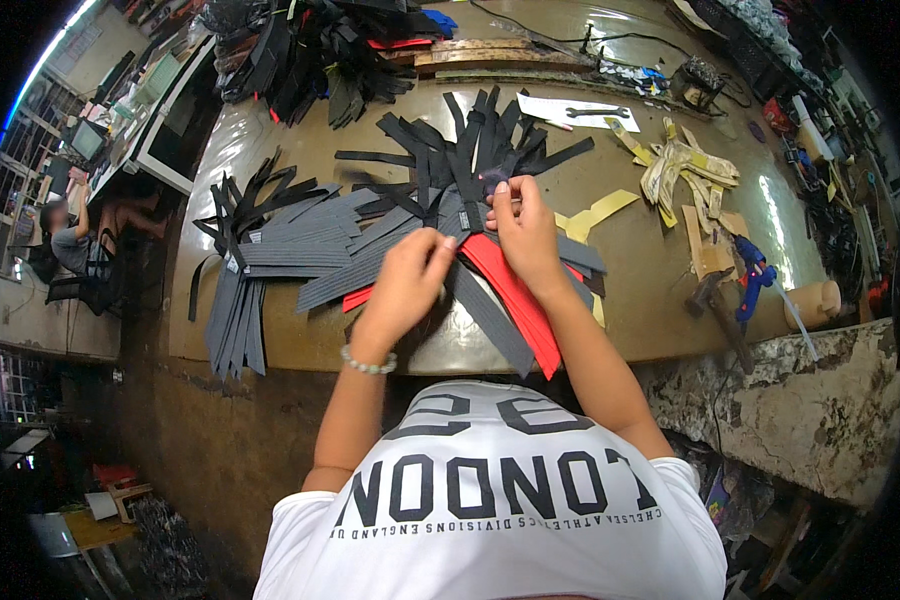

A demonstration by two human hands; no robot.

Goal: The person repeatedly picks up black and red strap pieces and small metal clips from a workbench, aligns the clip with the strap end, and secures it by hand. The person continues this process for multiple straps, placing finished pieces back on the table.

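Note:
Over a pile of grey ribbed strips with black straps fanning out at the far end, both my hands work close together. My left hand has its thumb and fingers closed at the near end of the straps; what they pinch is hidden. Slightly farther and to the right, my right hand is closed in a pinch, with a small dark blurred thing at its fingertips. A red strip runs from between the hands toward the table's near edge. To the left lies another grey strip bundle.
A heap of black straps fills the far left. Yellowed gloves, a wrench on white paper, a blue glue gun and a hammer lie at right. A person sits far left.

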